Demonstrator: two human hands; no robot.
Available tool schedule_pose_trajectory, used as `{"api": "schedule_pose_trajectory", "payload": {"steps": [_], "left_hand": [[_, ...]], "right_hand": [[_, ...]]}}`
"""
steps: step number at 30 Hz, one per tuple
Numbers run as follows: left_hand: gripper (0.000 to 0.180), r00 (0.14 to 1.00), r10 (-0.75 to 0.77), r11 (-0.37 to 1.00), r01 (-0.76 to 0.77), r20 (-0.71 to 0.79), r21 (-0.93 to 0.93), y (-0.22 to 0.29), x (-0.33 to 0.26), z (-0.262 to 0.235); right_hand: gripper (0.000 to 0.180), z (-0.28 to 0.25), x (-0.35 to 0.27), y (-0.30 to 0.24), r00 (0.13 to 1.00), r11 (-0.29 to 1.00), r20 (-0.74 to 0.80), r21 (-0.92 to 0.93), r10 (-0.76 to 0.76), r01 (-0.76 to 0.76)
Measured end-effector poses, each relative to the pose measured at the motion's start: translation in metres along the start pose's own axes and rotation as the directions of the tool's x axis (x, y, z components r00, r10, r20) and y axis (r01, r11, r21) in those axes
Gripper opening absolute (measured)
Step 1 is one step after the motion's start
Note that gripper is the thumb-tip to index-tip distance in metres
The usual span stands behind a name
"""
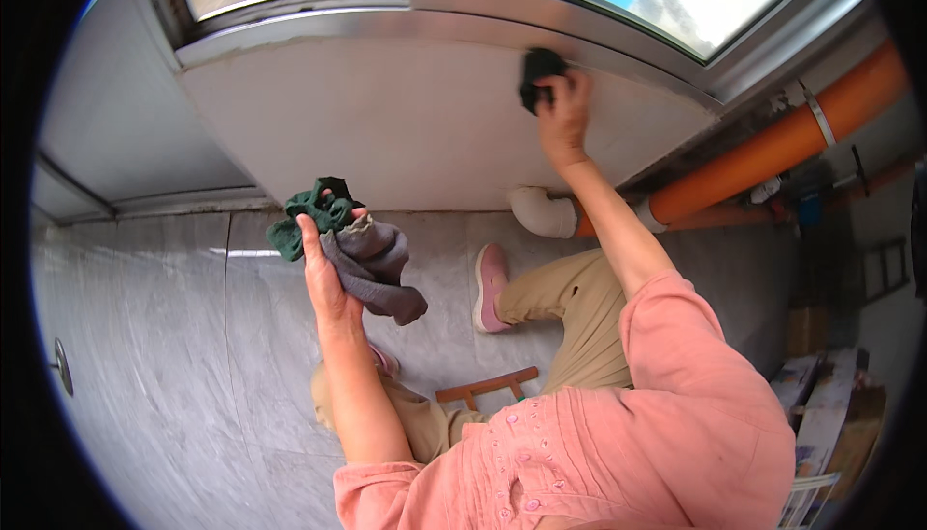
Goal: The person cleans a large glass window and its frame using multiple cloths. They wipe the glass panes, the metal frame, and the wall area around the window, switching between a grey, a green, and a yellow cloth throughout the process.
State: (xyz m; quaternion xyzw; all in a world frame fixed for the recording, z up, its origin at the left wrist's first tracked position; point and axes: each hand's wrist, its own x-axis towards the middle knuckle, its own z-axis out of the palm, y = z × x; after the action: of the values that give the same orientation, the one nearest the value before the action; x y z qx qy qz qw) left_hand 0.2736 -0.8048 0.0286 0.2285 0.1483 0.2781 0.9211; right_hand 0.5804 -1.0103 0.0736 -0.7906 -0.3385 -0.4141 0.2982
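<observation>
A small dark cloth [537, 74] is pressed by the right hand [563, 105] against the white wall panel [386, 125], just under the metal window frame [579, 23]; the fingers are closed on it. For this wiping to go well, the cloth is best kept flat under the palm, even pressure is best held along the frame's lower edge where grime seems to gather, and short overlapping strokes are advisable. A bundle of rags [343, 245], one dark green and nubbly, one grey and soft, is gripped in the left hand [328, 284], raised clear of the wall. The panel looks smooth and matt, the frame brushed and hard-edged. The floor [174, 337] below is glossy, veined grey stone, and an orange plastic pipe [772, 149] with a white elbow runs at the right.
</observation>
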Motion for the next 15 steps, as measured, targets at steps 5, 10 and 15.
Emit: {"api": "schedule_pose_trajectory", "payload": {"steps": [5,10,15], "left_hand": [[0.054,0.987,0.022,0.999,-0.026,-0.16,-0.019,-0.003,-0.003,-0.002],[0.055,0.964,0.102,0.995,-0.097,-0.247,0.036,-0.008,-0.007,0.012],[0.058,0.937,0.131,0.99,-0.139,-0.324,-0.002,-0.01,-0.006,0.009]], "right_hand": [[0.025,0.098,0.034,-0.117,0.853,0.834,0.057,0.253,-0.518,0.49],[0.017,0.139,-0.034,-0.101,0.318,0.549,0.562,0.304,-0.763,0.779],[0.02,0.104,-0.097,0.009,0.045,0.707,0.826,0.452,-0.562,0.544]]}}
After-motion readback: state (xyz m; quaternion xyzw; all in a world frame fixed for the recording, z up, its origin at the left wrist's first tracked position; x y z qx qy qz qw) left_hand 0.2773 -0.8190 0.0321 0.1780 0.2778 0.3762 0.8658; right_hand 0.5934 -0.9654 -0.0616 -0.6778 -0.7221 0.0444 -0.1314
